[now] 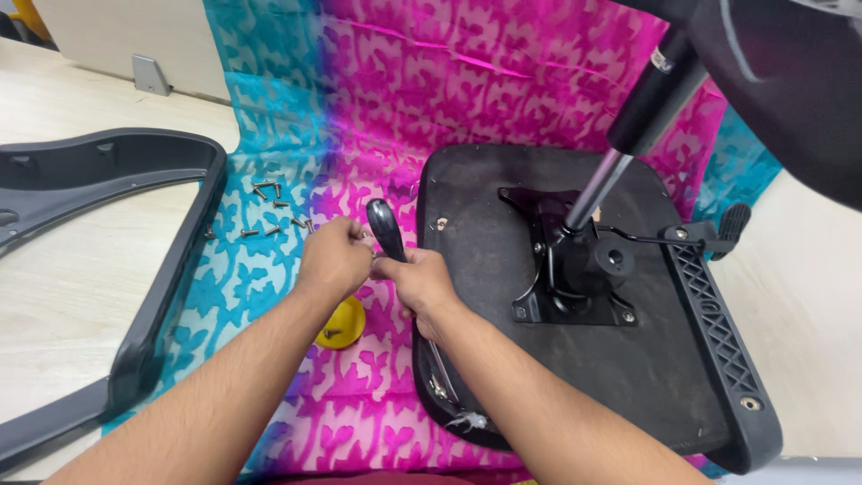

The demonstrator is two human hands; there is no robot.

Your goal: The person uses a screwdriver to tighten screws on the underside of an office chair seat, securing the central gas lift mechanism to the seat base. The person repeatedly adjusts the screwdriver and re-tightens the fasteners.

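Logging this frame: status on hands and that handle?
Left hand closed at black handle. Right hand grips it below. Chair seat upside down beside. Loose screws lie left, clear.

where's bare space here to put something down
Free: pale floor between the grey plastic chair frame and patterned pink-blue cloth; cloth beyond the upturned black seat. Crowded: loose screws, yellow round cap, both hands, left hand, right hand, at the black handle.
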